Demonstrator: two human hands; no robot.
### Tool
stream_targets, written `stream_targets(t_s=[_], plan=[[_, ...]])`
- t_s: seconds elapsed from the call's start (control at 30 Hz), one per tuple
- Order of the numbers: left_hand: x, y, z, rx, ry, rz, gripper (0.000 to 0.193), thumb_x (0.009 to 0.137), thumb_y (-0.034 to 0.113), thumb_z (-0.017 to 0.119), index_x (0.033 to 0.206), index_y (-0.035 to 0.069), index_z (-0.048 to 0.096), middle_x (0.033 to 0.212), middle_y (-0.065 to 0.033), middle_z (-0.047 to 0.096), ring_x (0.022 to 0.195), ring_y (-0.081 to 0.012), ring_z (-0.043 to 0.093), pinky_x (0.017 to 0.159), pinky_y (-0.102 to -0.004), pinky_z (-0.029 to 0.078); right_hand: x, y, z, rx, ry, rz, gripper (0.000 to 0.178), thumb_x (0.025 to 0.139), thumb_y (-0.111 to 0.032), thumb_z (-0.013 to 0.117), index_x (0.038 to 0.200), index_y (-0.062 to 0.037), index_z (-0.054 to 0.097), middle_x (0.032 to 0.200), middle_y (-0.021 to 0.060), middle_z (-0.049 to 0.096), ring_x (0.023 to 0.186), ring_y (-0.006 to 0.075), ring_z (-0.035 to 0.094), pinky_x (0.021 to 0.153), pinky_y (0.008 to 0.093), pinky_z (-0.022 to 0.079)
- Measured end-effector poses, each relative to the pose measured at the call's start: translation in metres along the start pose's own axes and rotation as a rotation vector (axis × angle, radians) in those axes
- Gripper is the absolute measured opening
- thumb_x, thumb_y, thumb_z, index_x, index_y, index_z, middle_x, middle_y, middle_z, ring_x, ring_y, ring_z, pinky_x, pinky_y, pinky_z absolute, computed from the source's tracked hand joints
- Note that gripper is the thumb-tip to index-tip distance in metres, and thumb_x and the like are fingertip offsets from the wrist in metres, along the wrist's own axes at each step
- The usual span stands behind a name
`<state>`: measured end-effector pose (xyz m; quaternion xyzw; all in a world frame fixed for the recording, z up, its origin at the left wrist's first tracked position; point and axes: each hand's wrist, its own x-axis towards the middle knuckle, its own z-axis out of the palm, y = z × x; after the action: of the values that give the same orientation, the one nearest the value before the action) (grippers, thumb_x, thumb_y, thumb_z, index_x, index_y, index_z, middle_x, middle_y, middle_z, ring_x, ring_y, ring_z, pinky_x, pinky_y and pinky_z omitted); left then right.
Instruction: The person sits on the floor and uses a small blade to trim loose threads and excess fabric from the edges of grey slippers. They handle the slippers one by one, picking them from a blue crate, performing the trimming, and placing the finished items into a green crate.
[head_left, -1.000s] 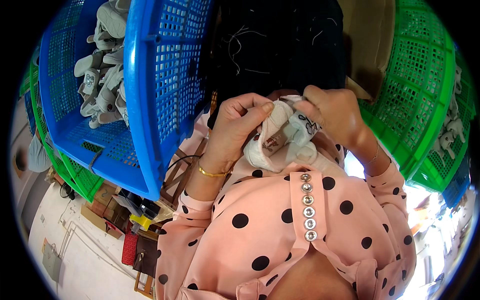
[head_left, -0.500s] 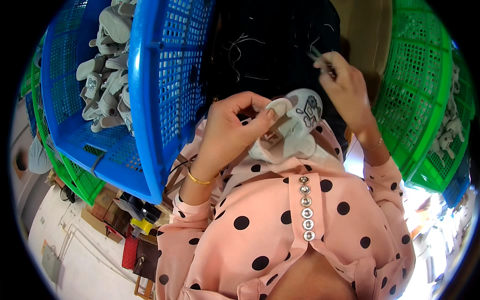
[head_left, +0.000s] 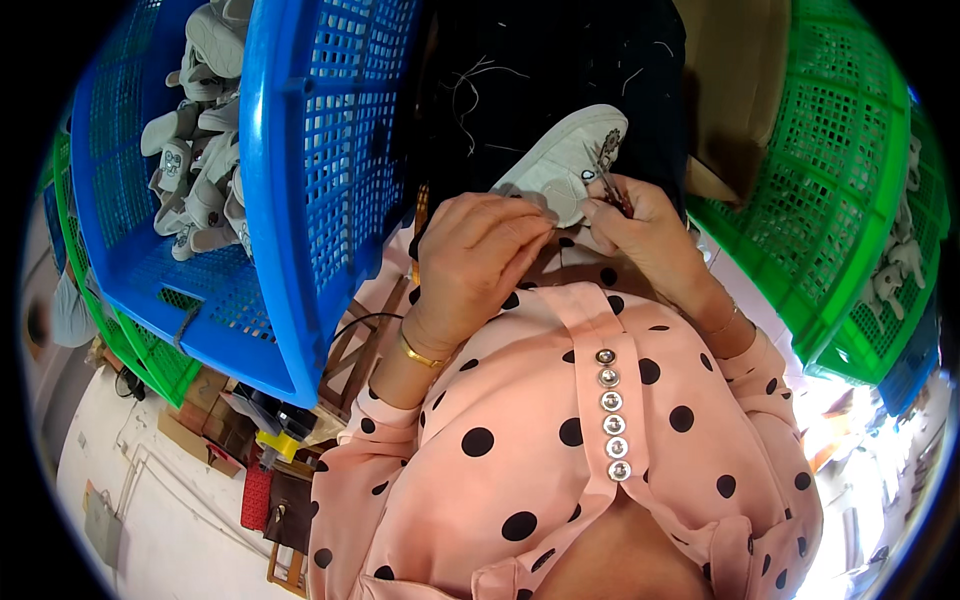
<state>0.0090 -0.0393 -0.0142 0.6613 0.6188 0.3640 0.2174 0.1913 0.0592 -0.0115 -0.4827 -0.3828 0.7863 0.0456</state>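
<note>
A small white child's shoe (head_left: pixel 565 148) with a printed dark pattern by the toe is tilted on its side over my dark-clad lap. My left hand (head_left: pixel 480 250) grips it at the near end, fingers bent over and covering that part. My right hand (head_left: pixel 652 232) is closed around small metal thread snips (head_left: pixel 616 195), and its fingertips meet the shoe's near right side. The snips' blades lie close against the patterned upper; whether they are parted cannot be made out.
Left of me stands a blue plastic basket (head_left: pixel 262 200) holding several similar small shoes (head_left: pixel 200 185). A green basket (head_left: pixel 840 190) rises at my right, with a cardboard box (head_left: pixel 735 90) beside it. Loose white threads (head_left: pixel 468 85) cling to the dark cloth.
The shoe has turned so its sole edge and side face up, away from its earlier opening-up pose. My right hand has come down and left with the snips to the shoe.
</note>
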Motion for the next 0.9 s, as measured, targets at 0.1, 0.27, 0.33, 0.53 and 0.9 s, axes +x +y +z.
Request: stream_targets(t_s=[0.1, 0.27, 0.33, 0.53, 0.9], plan=[[-0.001, 0.003, 0.003, -0.129, 0.052, -0.212, 0.02, 0.073, 0.0, 0.075, 0.092, 0.006, 0.071, 0.094, -0.0059, 0.069, 0.081, -0.0237, 0.062, 0.071, -0.0328, 0.05, -0.001, -0.004, -0.002, -0.004, 0.002, 0.013, 0.013, 0.094, -0.01, 0.056, 0.083, -0.0023, 0.053, 0.068, -0.0038, 0.047, 0.059, 0.0027, 0.042, 0.066, 0.0212, 0.05], [0.018, 0.005, 0.009, -0.002, 0.024, -0.101, 0.021, 0.073, 0.002, 0.076, 0.092, 0.007, 0.071, 0.092, -0.005, 0.069, 0.083, -0.0227, 0.062, 0.071, -0.0306, 0.05, -0.002, -0.007, -0.001, -0.091, 0.021, -0.023, 0.01, 0.092, -0.007, 0.057, 0.085, -0.0009, 0.055, 0.069, -0.0042, 0.048, 0.064, 0.001, 0.044, 0.064, 0.0203, 0.05], [0.028, 0.005, 0.007, 0.034, -0.036, -0.014, 0.023, 0.071, 0.003, 0.076, 0.094, 0.007, 0.071, 0.09, -0.0046, 0.068, 0.082, -0.0227, 0.062, 0.071, -0.0309, 0.05, 0.0, 0.0, -0.001, -0.115, 0.042, -0.091, 0.009, 0.091, -0.007, 0.058, 0.086, 0.0, 0.056, 0.07, -0.0044, 0.049, 0.065, 0.0009, 0.044, 0.061, 0.0198, 0.047], [0.039, -0.006, 0.008, 0.125, -0.041, 0.175, 0.019, 0.071, 0.006, 0.075, 0.087, 0.006, 0.066, 0.087, -0.0043, 0.065, 0.079, -0.0245, 0.061, 0.071, -0.034, 0.049, 0.004, 0.009, 0.0, -0.182, 0.082, -0.2, 0.01, 0.088, -0.007, 0.06, 0.089, 0.0029, 0.057, 0.071, -0.0036, 0.051, 0.066, 0.0014, 0.045, 0.058, 0.0197, 0.044], [0.022, -0.013, 0.015, -0.431, 0.068, -0.417, 0.004, 0.093, 0.006, 0.057, 0.094, 0.003, 0.054, 0.092, -0.0063, 0.061, 0.079, -0.016, 0.057, 0.071, -0.0263, 0.047, 0.004, 0.001, -0.001, -0.16, 0.05, -0.097, 0.015, 0.089, -0.009, 0.06, 0.095, 0.0044, 0.058, 0.072, -0.0017, 0.053, 0.064, 0.0029, 0.047, 0.056, 0.0196, 0.043]])
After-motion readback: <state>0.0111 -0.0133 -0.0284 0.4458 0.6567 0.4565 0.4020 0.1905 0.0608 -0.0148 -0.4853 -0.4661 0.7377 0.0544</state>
